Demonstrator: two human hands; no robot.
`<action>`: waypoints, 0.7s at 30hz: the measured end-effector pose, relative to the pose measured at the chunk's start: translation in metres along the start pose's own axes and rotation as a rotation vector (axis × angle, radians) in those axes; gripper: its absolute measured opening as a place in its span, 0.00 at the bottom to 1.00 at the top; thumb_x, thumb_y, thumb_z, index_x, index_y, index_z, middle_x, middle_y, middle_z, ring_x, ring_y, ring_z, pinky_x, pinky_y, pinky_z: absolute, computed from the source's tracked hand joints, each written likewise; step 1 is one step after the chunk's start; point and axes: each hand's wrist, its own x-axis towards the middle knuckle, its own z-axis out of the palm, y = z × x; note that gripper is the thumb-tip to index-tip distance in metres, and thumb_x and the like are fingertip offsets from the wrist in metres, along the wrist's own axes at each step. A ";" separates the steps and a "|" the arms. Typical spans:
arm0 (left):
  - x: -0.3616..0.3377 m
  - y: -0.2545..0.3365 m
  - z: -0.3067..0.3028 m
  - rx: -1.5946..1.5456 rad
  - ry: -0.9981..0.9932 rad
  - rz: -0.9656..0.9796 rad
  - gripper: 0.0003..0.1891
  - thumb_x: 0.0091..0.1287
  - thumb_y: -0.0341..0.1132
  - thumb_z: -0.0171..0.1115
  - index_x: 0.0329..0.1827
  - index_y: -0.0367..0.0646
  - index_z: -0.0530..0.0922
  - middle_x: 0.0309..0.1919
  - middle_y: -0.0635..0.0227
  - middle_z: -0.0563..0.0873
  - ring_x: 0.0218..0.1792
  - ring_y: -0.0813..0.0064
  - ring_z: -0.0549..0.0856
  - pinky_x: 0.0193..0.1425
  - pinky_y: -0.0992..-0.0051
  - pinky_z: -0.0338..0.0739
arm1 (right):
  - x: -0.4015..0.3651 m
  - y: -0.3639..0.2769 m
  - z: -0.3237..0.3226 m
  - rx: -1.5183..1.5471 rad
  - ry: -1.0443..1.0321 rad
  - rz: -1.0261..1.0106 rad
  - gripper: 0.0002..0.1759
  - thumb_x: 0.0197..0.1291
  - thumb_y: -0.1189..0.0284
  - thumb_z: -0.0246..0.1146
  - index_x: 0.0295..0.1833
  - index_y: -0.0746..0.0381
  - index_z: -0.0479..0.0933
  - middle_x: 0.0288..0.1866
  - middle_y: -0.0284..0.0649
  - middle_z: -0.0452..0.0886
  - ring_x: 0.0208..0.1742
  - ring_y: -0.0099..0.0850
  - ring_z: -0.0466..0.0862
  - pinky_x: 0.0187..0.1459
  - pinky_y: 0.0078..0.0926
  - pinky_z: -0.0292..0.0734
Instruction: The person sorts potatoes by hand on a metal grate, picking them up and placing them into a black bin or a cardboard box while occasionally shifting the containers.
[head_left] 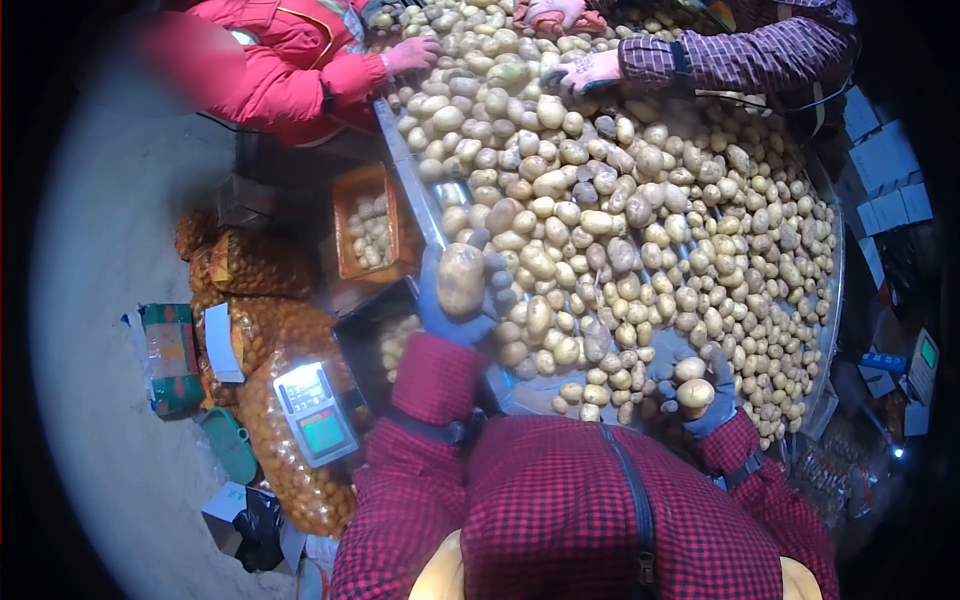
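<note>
Clasping a large potato (460, 278) in the gloved left hand (445, 318) above the surface (412, 185) rim and cupping a smaller potato (695, 392) in the right hand (716, 402) at the heap (600, 200) edge, likely to lose either over that rim through a loosened grip or a nudge against the pile.

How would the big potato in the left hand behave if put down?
Probably rolls: the large oval tan potato looks rounded, and the heap of loose potatoes offers no flat seat. It fills the blue-gloved left hand, so likely firm and fairly heavy.
</note>
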 end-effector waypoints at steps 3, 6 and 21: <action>-0.016 0.003 -0.010 0.064 0.043 0.054 0.33 0.76 0.62 0.44 0.72 0.47 0.71 0.46 0.57 0.85 0.42 0.65 0.83 0.42 0.67 0.81 | -0.018 0.005 -0.039 -0.350 0.236 -0.168 0.37 0.71 0.47 0.56 0.72 0.65 0.64 0.59 0.51 0.82 0.52 0.43 0.87 0.51 0.41 0.87; -0.028 0.006 -0.025 0.023 0.028 0.077 0.37 0.76 0.65 0.41 0.73 0.44 0.69 0.60 0.52 0.81 0.49 0.62 0.84 0.50 0.64 0.83 | -0.028 0.015 -0.047 -0.255 0.270 -0.175 0.41 0.70 0.41 0.52 0.71 0.65 0.66 0.61 0.52 0.81 0.52 0.44 0.86 0.53 0.40 0.86; -0.073 0.126 -0.078 -0.171 0.563 0.561 0.32 0.72 0.54 0.58 0.70 0.41 0.68 0.71 0.45 0.67 0.72 0.46 0.67 0.70 0.39 0.70 | -0.074 0.068 -0.003 -0.135 0.303 -0.230 0.36 0.75 0.43 0.45 0.75 0.56 0.65 0.69 0.46 0.75 0.64 0.44 0.80 0.50 0.45 0.81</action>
